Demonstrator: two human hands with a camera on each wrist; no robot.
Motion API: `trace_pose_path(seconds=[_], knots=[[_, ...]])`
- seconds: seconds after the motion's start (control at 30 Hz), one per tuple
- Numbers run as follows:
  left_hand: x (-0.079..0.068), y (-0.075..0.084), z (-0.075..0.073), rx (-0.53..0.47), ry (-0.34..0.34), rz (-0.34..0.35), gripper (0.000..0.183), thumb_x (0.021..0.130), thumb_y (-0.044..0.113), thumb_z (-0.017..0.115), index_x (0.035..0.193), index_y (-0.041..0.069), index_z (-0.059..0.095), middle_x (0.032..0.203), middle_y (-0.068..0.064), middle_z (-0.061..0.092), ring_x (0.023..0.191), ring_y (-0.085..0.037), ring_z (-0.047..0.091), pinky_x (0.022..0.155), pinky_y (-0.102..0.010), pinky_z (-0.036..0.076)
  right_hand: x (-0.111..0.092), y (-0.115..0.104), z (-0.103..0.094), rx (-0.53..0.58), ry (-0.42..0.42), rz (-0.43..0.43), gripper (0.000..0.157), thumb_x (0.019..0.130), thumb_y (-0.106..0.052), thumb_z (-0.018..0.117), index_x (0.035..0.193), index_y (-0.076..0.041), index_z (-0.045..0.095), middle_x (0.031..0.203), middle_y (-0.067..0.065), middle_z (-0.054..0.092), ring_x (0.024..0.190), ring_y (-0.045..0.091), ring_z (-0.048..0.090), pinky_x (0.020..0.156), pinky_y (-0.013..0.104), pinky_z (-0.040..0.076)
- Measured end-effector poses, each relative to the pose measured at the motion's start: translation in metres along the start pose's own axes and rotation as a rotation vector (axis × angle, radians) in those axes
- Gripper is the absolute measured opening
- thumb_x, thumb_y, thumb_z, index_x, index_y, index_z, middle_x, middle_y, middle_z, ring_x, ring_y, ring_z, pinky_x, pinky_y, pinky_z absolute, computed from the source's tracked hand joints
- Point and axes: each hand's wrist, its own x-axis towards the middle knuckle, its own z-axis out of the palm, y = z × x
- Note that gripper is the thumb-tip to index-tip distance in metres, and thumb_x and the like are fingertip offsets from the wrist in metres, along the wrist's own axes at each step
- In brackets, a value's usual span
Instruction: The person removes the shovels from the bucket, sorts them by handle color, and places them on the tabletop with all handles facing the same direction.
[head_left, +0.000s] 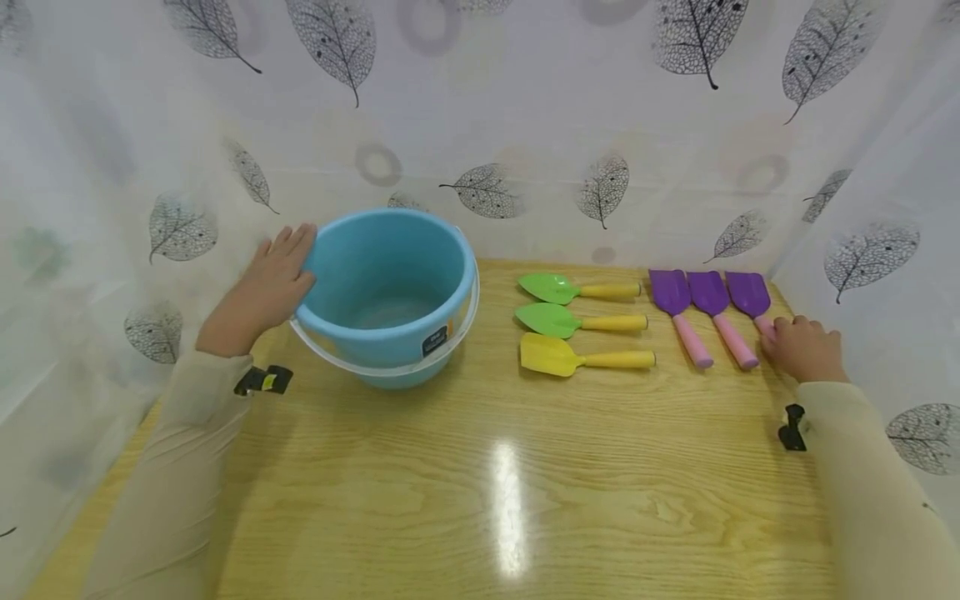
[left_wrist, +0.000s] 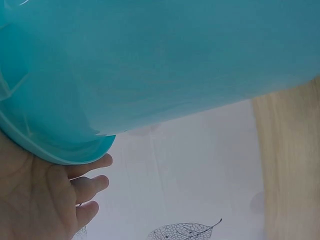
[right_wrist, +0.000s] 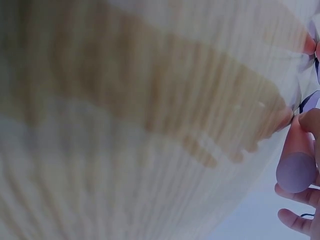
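A light blue bucket (head_left: 385, 333) with a white handle (head_left: 390, 369) stands upright on the left of the table. My left hand (head_left: 266, 287) lies against the left side of its rim (left_wrist: 60, 155), fingers extended. At the far right, my right hand (head_left: 808, 350) pinches the pink handle (right_wrist: 296, 150) of a purple toy shovel (head_left: 748, 292), its blade pointing toward the back. Two more purple shovels, a middle one (head_left: 708, 292) and a left one (head_left: 670, 290), lie beside it in a row.
Between bucket and purple shovels lie two green trowels, a rear one (head_left: 551, 288) and a nearer one (head_left: 550, 319), plus a yellow shovel (head_left: 551, 356), all with yellow handles. A leaf-printed white curtain (head_left: 525, 108) encloses the back and sides of the wooden table (head_left: 420, 492).
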Motion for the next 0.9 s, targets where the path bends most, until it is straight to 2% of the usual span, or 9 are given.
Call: trace_pose_path(seconds=[0.3,0.5,0.6,0.73,0.9], knots=[[0.007,-0.007,-0.002,-0.038,0.002,0.015,0.063,0.097,0.018,0.025,0.15,0.0,-0.006,0.157,-0.023,-0.005,0.144,-0.042,-0.011,0.115,-0.058,-0.008,0.001,-0.004,0.0,0.035,0.026,0.021,0.048,0.099,-0.033,0.036,0.103,0.014,0.05,0.09,0.038,0.053,0.078,0.053,0.052,0.064,0.068,0.038],[0.006,-0.01,-0.004,-0.053,0.034,0.015,0.063,0.101,0.028,0.023,0.15,0.006,-0.01,0.156,-0.022,-0.011,0.144,-0.04,-0.013,0.115,-0.058,-0.008,0.006,-0.007,-0.009,0.061,0.016,0.045,0.064,0.099,-0.043,0.032,0.118,0.016,0.045,0.105,0.043,0.049,0.089,0.058,0.049,0.069,0.07,0.037],[0.002,-0.008,-0.005,-0.033,0.057,0.027,0.064,0.102,0.033,0.022,0.15,0.005,-0.009,0.156,-0.023,-0.013,0.144,-0.041,-0.012,0.115,-0.059,-0.008,0.007,-0.011,-0.021,0.054,0.01,0.048,0.065,0.098,-0.042,0.036,0.123,0.018,0.042,0.108,0.044,0.047,0.09,0.059,0.049,0.072,0.071,0.037],[-0.001,0.0,-0.007,0.005,0.08,0.059,0.065,0.102,0.039,0.022,0.151,0.007,-0.007,0.156,-0.022,-0.013,0.144,-0.04,-0.013,0.114,-0.059,-0.008,0.007,-0.021,-0.048,0.037,0.025,0.033,0.059,0.097,-0.036,0.042,0.122,0.017,0.041,0.107,0.044,0.048,0.085,0.058,0.051,0.071,0.071,0.039],[0.001,0.01,-0.01,0.078,0.094,0.074,0.067,0.102,0.042,0.021,0.151,0.005,-0.005,0.156,-0.023,-0.012,0.144,-0.042,-0.011,0.114,-0.061,-0.005,0.008,-0.043,-0.083,0.041,0.038,0.02,0.064,0.098,-0.044,0.03,0.123,0.014,0.042,0.109,0.043,0.047,0.09,0.059,0.05,0.073,0.072,0.038]])
